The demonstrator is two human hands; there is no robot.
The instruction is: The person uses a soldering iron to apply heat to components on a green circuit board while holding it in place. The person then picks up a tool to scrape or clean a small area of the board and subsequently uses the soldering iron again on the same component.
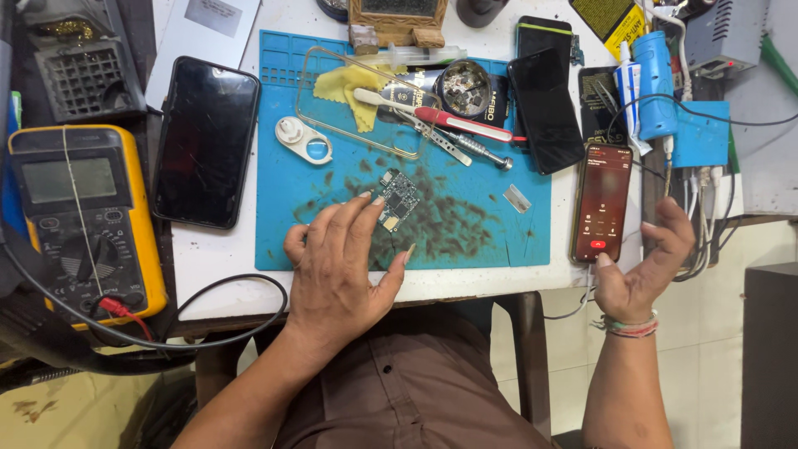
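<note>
Resting fingertips on the circuit board (396,199), your left hand (337,270) lies open and nearest — board's long axis tilted, up-right; your right hand (644,270) hangs open, empty, well apart.

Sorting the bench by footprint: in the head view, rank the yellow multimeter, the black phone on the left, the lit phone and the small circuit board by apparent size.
1. Yellow multimeter
2. Black phone
3. Lit phone
4. Circuit board, smallest
</note>
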